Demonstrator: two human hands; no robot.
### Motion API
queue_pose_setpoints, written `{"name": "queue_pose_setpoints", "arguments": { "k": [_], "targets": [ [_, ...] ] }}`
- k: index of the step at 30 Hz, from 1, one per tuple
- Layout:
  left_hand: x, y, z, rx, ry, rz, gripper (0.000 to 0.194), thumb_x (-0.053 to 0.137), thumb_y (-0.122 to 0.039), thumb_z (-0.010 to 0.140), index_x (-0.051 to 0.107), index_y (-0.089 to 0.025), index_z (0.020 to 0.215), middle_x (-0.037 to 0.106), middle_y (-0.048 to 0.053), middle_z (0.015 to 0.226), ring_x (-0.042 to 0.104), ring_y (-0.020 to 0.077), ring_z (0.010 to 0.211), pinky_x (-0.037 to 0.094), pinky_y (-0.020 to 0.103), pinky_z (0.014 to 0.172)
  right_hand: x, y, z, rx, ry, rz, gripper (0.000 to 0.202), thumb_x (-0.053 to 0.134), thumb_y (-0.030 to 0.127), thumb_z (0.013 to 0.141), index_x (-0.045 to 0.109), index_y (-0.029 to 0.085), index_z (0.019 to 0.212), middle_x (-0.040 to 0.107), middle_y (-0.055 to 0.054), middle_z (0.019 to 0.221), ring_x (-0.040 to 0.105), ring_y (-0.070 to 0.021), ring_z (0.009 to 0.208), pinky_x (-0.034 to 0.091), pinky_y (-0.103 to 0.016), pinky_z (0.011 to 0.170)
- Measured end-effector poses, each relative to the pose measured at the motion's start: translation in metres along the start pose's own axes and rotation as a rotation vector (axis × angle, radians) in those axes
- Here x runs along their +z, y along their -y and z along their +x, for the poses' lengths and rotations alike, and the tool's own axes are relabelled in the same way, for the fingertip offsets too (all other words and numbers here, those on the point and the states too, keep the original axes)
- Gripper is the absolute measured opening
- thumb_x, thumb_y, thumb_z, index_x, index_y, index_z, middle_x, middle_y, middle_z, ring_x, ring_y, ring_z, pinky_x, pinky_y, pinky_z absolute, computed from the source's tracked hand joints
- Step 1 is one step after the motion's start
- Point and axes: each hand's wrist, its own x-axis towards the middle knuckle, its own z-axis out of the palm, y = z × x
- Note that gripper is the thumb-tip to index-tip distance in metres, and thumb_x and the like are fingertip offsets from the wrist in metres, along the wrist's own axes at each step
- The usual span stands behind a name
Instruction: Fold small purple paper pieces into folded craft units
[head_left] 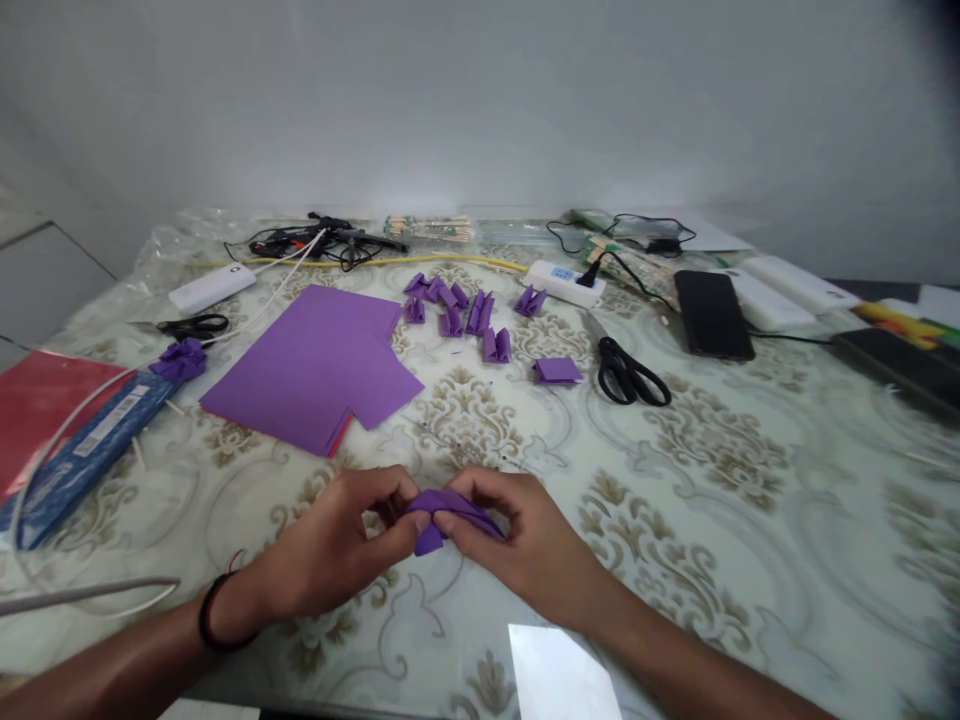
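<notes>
Between my two hands, just above the patterned tablecloth, is a small folded piece of purple paper (429, 540). My left hand (337, 535) pinches its left end between thumb and fingers. On the other side my right hand (517, 530) grips it too, with the two thumb tips almost touching at its middle. Fingers cover part of the folds. Beyond the hands, several small folded purple pieces (480, 313) are grouped together, and a flat folded purple piece (557, 371) lies to their right. Purple paper sheets (307, 365) are stacked at the left.
Black-handled scissors (630, 375) lie right of the folded pieces; another pair (193, 327) is at the left. A white power strip (564, 284), a black phone (713, 314) and tangled black cables (322, 240) sit farther back. White paper (562, 675) lies near the front edge.
</notes>
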Motion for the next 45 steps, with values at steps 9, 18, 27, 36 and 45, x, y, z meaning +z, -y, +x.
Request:
{"name": "queue_pose_setpoints", "arguments": {
  "k": [9,18,27,36,45],
  "targets": [
    [0.003,0.0004,0.001,0.038,-0.019,0.009,0.017,0.065,-0.025,0.095,0.067,-0.019,0.08,0.067,-0.001,0.072,0.058,0.0147,0.067,0.048,0.025,0.065,0.0018,-0.0013,-0.0006,-0.037,0.025,-0.016,0.022,0.068,0.02,0.086,0.055,0.021,0.068,0.052,0.006,0.062,0.047,-0.0128,0.061,0.036,-0.026,0.059],
    [0.001,0.0007,-0.0005,0.048,-0.063,-0.014,0.02,0.067,-0.028,0.097,0.067,-0.019,0.079,0.067,0.0,0.071,0.057,0.0149,0.066,0.046,0.025,0.062,0.0012,-0.002,-0.0001,-0.022,-0.028,0.095,0.014,0.068,0.015,0.08,0.059,0.021,0.071,0.058,0.005,0.067,0.051,-0.0138,0.066,0.039,-0.026,0.064],
    [0.0003,0.0005,0.0003,-0.006,-0.002,-0.008,0.008,0.065,-0.021,0.092,0.069,-0.019,0.085,0.067,-0.001,0.075,0.057,0.0152,0.07,0.045,0.025,0.066,-0.0003,0.0,0.0002,0.023,-0.019,0.093,0.011,0.064,0.011,0.069,0.064,0.021,0.073,0.06,0.005,0.066,0.052,-0.0139,0.064,0.04,-0.026,0.064],
    [0.0033,-0.0015,-0.0023,0.034,0.015,-0.002,0.008,0.062,-0.011,0.083,0.066,-0.018,0.08,0.061,-0.003,0.071,0.051,0.0134,0.068,0.041,0.024,0.065,0.0056,-0.0003,-0.0025,-0.075,-0.027,0.031,0.017,0.064,0.007,0.06,0.059,0.02,0.07,0.055,0.008,0.063,0.05,-0.0111,0.061,0.037,-0.023,0.061],
    [0.0001,0.0041,-0.0011,0.023,0.027,-0.131,0.017,0.066,-0.026,0.096,0.062,-0.018,0.081,0.057,-0.004,0.073,0.047,0.0129,0.07,0.039,0.025,0.066,0.0036,-0.0003,-0.0014,-0.076,-0.051,0.035,0.016,0.063,0.007,0.063,0.057,0.02,0.069,0.054,0.008,0.063,0.048,-0.0106,0.061,0.036,-0.022,0.061]
  ]
}}
